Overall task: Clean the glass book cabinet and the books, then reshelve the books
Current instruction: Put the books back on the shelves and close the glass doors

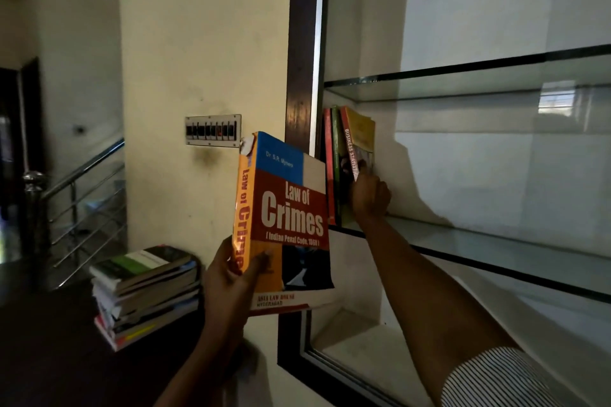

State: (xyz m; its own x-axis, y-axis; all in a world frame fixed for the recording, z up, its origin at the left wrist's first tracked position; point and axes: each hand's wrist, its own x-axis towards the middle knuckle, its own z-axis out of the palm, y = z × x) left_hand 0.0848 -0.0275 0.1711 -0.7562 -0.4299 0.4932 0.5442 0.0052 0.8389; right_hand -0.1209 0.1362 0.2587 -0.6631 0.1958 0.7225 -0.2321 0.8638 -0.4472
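Fingers (261,263) of left hand (228,281) clasp law book (287,215); right hand (370,196) pinches leaning book (358,135), far left on glass shelf (496,241).

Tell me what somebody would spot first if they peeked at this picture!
The big bright Law of Crimes book jumps out, held up mid-picture by the left hand. Just right of it, the right hand grips a few leaning books at the left end of the glass shelf. A messy book stack sits low on the left.
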